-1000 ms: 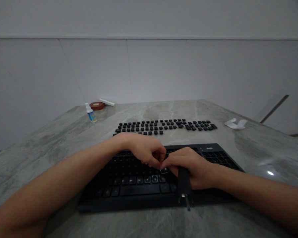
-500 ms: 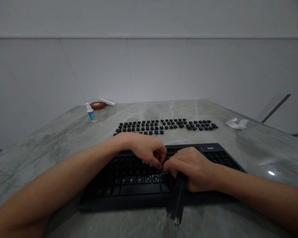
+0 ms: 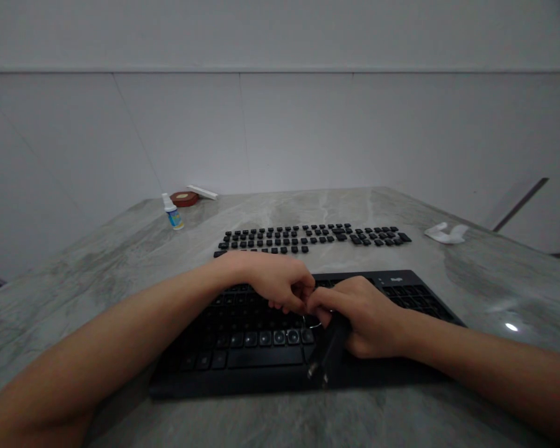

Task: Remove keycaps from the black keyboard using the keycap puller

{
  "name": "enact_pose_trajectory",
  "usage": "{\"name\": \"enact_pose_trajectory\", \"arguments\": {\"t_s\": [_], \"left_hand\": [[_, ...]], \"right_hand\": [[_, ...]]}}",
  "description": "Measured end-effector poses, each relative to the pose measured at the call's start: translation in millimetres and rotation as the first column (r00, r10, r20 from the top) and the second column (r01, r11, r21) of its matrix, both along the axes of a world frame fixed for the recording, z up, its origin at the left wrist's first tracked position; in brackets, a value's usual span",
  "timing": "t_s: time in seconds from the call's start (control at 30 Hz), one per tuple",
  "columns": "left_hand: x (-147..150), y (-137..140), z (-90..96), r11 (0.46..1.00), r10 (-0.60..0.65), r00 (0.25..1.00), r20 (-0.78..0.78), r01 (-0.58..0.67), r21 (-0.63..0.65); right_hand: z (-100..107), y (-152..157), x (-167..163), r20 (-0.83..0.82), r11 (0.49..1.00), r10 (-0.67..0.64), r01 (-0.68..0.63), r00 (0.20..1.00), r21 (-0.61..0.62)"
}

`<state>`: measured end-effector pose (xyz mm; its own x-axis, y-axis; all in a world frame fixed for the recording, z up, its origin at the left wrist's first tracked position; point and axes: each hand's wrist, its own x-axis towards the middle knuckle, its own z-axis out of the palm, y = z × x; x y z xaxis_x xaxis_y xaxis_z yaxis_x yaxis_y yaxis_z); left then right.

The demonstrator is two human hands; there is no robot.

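Observation:
A black keyboard (image 3: 266, 376) lies before me, with some keycaps on its lower rows and bare switches elsewhere. Above it, my right hand (image 3: 361, 317) is closed around a black keycap puller (image 3: 335, 342). Metal tips show at the puller's near end, and a thin wire loop sticks out by my fingers. My left hand (image 3: 282, 283) is pinched right beside the right fingertips, close to the wire. What lies between the left fingers is hidden.
Loose black keycaps (image 3: 287, 241) are laid out in rows behind the keyboard. At back left stand a spray bottle (image 3: 173, 214), a reddish-brown box (image 3: 185, 199) and a white strip (image 3: 202, 191). Crumpled white tissue (image 3: 447, 233) lies to the right. A wall rises behind the table.
The puller's near end has lifted and swung slightly left, and its wire loop shows more clearly. The fingertips of both hands have come closer together.

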<state>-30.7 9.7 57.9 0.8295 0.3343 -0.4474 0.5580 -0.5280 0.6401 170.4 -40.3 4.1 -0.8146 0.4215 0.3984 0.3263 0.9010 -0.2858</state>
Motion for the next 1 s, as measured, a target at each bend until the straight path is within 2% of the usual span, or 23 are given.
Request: {"name": "enact_pose_trajectory", "arguments": {"t_s": [0.23,0.33,0.43,0.53,0.83,1.0], "left_hand": [[2.1,-0.3,-2.4,0.999,0.020,1.000,-0.016,-0.019,0.036],[2.4,-0.1,-2.2,0.999,0.016,1.000,-0.017,-0.016,0.049],[2.1,0.1,-0.8,1.000,-0.011,1.000,0.000,0.011,0.026],[2.2,0.0,0.3,1.000,-0.012,1.000,-0.003,0.012,0.019],[0.1,3.6,-5.1,0.987,0.004,1.000,-0.011,-0.002,0.159],[2.2,2.3,-3.4,0.995,0.022,1.000,0.000,-0.022,0.099]], "right_hand": [[-0.9,0.4,-0.1,0.025,0.997,-0.042,0.043,0.999,-0.060],[1.8,-2.0,-1.6,0.031,0.988,-0.086,0.090,0.996,-0.129],[5.1,-5.4,-3.5,0.071,0.955,-0.179,0.191,0.981,-0.227],[7.2,-8.5,-5.9,0.101,0.930,-0.252,0.270,0.962,-0.248],[12.9,-8.2,-13.3,0.100,0.856,-0.364,0.375,0.926,-0.356],[11.7,-6.6,-9.9,0.092,0.900,-0.282,0.296,0.955,-0.320]]}}
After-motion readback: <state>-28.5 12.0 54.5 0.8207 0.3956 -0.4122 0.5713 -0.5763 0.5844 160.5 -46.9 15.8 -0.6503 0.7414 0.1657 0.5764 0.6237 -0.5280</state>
